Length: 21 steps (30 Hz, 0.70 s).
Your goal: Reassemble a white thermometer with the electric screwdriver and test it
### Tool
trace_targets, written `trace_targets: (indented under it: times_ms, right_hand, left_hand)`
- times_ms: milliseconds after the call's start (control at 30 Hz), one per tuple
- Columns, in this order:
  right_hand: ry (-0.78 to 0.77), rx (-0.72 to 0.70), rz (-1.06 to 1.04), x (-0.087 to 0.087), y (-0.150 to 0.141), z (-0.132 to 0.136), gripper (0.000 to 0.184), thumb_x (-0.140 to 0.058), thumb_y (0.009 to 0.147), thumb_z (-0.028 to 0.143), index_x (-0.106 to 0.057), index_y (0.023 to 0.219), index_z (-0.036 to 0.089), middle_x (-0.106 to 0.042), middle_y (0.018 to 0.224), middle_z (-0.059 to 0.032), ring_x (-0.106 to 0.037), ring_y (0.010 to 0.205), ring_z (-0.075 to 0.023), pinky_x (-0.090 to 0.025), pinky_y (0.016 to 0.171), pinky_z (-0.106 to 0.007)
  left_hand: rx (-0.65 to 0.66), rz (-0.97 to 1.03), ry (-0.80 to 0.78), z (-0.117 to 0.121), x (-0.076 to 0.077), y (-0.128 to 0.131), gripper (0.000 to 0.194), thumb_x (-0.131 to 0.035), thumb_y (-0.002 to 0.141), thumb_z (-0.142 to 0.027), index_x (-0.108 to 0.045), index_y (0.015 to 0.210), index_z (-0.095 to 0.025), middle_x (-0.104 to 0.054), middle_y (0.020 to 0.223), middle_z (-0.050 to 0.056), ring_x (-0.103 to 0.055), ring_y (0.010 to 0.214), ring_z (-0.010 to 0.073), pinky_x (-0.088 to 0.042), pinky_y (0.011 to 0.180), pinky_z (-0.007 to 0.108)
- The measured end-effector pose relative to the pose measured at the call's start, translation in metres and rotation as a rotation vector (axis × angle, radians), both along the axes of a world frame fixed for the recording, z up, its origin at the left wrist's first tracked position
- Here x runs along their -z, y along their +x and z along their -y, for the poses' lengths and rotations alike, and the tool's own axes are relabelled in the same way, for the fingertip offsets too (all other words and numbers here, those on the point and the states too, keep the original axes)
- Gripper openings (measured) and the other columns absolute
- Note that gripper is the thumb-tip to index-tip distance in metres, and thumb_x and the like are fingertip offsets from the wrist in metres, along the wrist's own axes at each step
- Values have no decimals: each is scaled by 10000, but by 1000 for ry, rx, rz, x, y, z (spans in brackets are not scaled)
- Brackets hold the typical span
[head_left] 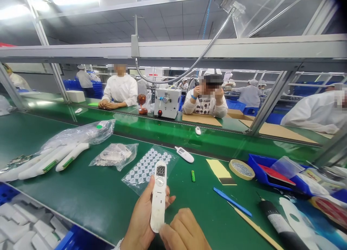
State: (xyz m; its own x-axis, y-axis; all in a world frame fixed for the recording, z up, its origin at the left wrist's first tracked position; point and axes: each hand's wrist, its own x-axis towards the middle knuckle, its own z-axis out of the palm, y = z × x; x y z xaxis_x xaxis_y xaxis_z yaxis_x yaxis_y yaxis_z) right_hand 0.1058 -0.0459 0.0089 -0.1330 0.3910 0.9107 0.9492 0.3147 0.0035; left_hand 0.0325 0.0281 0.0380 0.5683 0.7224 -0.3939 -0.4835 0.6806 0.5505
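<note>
The white handset (158,210) is looking light and stiff, a slim plastic shell that is probably feeling smooth and slightly slippery, so a hold along its long sides, below the display (161,170) and round button (159,181), is seeming best. The display is likely being the fragile part, and pressing on it is risking marks or cracks.

The left hand (139,215) is clamping the handset from the left side and behind, its fingertips showing past the right edge. The right hand (185,228) is curling its fingers together at the near end; whether it is pinching the shell, I cannot tell.

The handset is standing out white, long and narrow with rounded ends, its dark display showing pale digits and its lower face showing a small slot. It is being held above the green tabletop (94,192), overlapping the near right part of a clear bag of white discs (137,168). A small green piece (193,176) is lying to the right, and a blue tool (232,202) is resting farther right
</note>
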Motion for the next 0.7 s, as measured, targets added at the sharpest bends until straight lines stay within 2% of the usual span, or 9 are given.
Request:
trace_targets:
  times_ms: [100, 167, 267, 467, 600, 700]
  right_hand:
    - [-12, -24, -60, -5, 9, -1, 97, -473, 853, 115, -539, 783, 124, -511, 601, -27, -422, 595, -115, -320, 570, -269]
    - [6, -21, -81, -3, 14, -3, 59, -514, 848, 143, -561, 871, 116, -591, 733, -51, -497, 691, -133, -389, 633, -288]
    - [16, 7, -110, 4, 14, -4, 189, -525, 854, 199, -562, 1021, 119, -612, 943, -80, -540, 876, -168, -441, 720, -294]
    - [-88, 214, -316, 10, 0, -3, 170, -483, 878, 257, -581, 996, 184, -454, 1250, -85, -450, 1105, -232, -429, 805, -335]
    - [-105, 345, -326, 10, -6, -3, 258, -425, 891, 371, -592, 960, 188, -349, 1335, -105, -341, 1206, -302, -347, 880, -445]
    - [-105, 374, -327, 12, -8, 0, 261, -438, 881, 379, -608, 928, 186, -332, 1345, -105, -309, 1223, -316, -293, 913, -470]
  left_hand:
    - [-29, 0, 4, 0, 0, -2, 288, -518, 839, -337, -589, 724, -82, -554, 635, 45, -500, 529, 99, -503, 768, 347]
    - [-21, 17, -29, 1, 0, -3, 296, -536, 827, -349, -592, 710, -83, -553, 642, 49, -515, 551, 108, -513, 679, 293]
    - [-10, 61, -99, 3, -1, -5, 289, -544, 825, -336, -599, 718, -73, -545, 656, 53, -516, 554, 102, -463, 502, 199]
    - [-70, 0, -62, 6, -6, -4, 284, -503, 848, -325, -599, 762, -71, -554, 679, 58, -508, 525, 96, -423, 434, 178]
    - [-156, -161, 18, 6, -5, -6, 259, -520, 835, -350, -590, 882, -105, -604, 772, 72, -591, 676, 160, -505, 571, 225]
    - [-213, -251, 107, 6, 0, -10, 363, -559, 792, -438, -565, 1018, -153, -624, 841, 61, -600, 828, 187, -509, 673, 216]
